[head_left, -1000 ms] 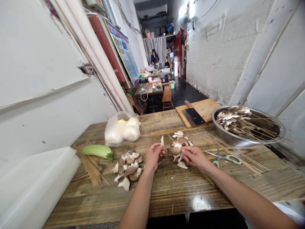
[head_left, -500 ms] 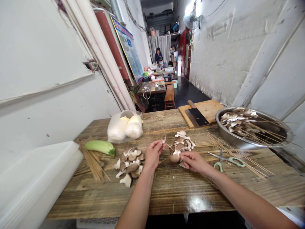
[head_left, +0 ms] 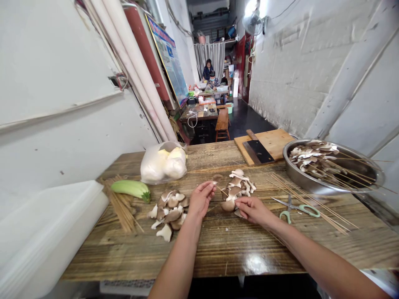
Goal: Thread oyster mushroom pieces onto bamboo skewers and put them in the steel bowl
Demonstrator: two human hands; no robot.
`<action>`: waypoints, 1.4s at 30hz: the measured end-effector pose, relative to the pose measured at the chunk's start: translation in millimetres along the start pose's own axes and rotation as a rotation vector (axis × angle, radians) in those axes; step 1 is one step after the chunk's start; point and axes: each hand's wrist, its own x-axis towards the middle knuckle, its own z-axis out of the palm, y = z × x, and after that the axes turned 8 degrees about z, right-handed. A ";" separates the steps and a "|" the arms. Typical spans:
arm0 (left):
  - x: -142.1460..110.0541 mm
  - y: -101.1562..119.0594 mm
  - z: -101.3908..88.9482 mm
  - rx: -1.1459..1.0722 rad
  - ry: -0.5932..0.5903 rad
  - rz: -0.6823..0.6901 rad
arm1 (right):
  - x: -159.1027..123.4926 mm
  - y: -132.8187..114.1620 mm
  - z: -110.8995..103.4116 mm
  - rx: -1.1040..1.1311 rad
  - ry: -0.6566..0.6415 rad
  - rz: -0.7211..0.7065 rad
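Note:
My left hand (head_left: 202, 199) pinches a small oyster mushroom (head_left: 217, 178) between thumb and fingertips. A thin wooden skewer (head_left: 222, 191) runs from near those fingertips down toward my right hand (head_left: 251, 209), whose fingers are closed on it. A brown mushroom cap (head_left: 228, 205) sits right at the right fingertips; I cannot tell whether the skewer passes through it. Just beyond lies a cluster of oyster mushrooms (head_left: 239, 182). Left of my left forearm is a loose mushroom pile (head_left: 171, 211) on the wooden table (head_left: 218, 249).
Green-handled scissors (head_left: 299, 209) and loose skewers (head_left: 311, 203) lie at right. Behind them stands a metal basin (head_left: 296, 174) of skewered mushrooms. A cleaver (head_left: 258, 151) rests on a cutting board (head_left: 279, 143). A green gourd (head_left: 129, 188), skewer bundle (head_left: 121, 211) and plastic bag (head_left: 152, 164) are at left.
The mushroom in my left hand now shows more of its brown cap, turned out to the right above the fingertips. My right hand stays almost still. The view has shifted slightly.

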 end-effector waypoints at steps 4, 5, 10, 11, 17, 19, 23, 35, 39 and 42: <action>-0.1 1.3 -0.2 -0.016 0.002 -0.018 | 0.4 2.0 -0.5 0.013 0.000 -0.004; -0.1 1.6 -0.1 -0.023 -0.001 -0.025 | 0.2 1.8 -0.6 0.013 0.000 -0.002; 0.3 1.8 -1.3 -0.072 -0.022 -0.088 | -1.4 -2.0 0.4 0.014 0.015 0.015; 0.6 1.7 -1.9 -0.081 -0.024 -0.099 | -1.6 -2.8 0.7 0.017 0.014 0.014; 2.5 1.5 -4.1 -0.151 -0.031 -0.151 | -2.6 -5.1 2.0 0.035 0.018 0.012; 2.1 2.2 -3.9 -0.158 -0.053 -0.170 | -2.5 -4.8 2.3 0.043 0.021 0.014; -0.4 3.6 -3.2 -0.102 -0.119 -0.212 | -1.5 -2.7 2.4 0.047 0.011 0.012; -6.1 0.6 1.3 0.324 -0.108 0.155 | -2.0 -3.6 0.8 -0.024 -0.004 -0.022; -6.4 2.7 0.5 0.401 -0.138 0.224 | -0.6 -1.8 0.8 -0.032 -0.015 -0.046; -6.6 5.2 0.4 0.326 -0.187 0.128 | -0.8 -2.5 0.4 -0.034 -0.006 -0.041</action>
